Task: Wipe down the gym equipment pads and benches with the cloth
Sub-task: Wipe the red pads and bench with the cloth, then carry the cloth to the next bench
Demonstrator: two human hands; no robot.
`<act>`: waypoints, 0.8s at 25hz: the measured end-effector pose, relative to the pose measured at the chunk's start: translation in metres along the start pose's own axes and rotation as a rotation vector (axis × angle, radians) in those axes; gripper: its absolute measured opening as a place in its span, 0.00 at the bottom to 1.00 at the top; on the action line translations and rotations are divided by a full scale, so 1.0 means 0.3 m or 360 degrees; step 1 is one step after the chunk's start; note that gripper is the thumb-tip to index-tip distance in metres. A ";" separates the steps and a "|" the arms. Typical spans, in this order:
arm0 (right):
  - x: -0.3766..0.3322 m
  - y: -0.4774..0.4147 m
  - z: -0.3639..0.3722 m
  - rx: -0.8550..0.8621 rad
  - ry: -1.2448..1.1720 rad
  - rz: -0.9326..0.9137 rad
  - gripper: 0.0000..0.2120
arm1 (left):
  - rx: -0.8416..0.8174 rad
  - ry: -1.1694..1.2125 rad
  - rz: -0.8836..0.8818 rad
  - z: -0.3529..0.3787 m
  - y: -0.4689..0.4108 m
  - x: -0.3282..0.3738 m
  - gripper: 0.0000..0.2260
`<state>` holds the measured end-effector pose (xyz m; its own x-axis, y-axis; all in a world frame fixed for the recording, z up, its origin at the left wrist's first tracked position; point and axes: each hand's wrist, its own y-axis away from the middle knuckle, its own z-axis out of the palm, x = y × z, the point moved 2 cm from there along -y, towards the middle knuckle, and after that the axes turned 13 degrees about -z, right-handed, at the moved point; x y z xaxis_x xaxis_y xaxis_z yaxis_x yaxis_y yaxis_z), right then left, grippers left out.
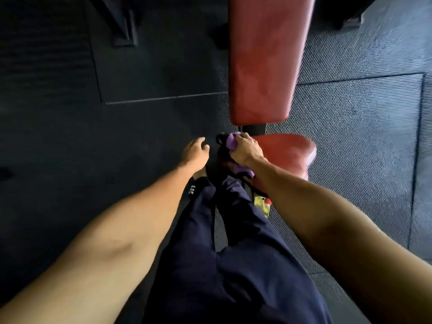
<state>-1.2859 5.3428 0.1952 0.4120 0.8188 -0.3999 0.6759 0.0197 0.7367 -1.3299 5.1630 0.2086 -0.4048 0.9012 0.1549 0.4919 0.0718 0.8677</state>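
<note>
A red padded bench has a long back pad (266,61) and a shorter seat pad (289,155) nearer to me. My right hand (244,149) grips a purple cloth (231,141) at the seat pad's left near corner. More of the cloth shows under my wrist. My left hand (195,153) hangs over the dark floor to the left of the bench, its fingers loosely curled and holding nothing.
Dark rubber floor mats (362,118) surround the bench. A black bench frame (254,129) shows between the two pads. A yellow item with a red top (263,205) lies on the floor under my right forearm. Black equipment legs (124,26) stand at the far left. My legs are in navy trousers (229,253).
</note>
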 end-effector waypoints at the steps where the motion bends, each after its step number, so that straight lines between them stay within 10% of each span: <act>1: 0.002 0.040 -0.051 0.0024 -0.0018 -0.0001 0.31 | 0.0004 -0.0060 0.0023 -0.037 0.031 0.030 0.20; 20: 0.031 0.910 -0.683 0.1088 -0.0518 0.0571 0.26 | 0.0128 -0.0912 0.1140 -0.275 0.686 0.897 0.22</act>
<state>-1.2225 5.4734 0.5043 0.7578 0.5002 -0.4189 0.6485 -0.6486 0.3986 -1.4013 5.3850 0.4679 0.4507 0.8141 0.3662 0.5385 -0.5751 0.6158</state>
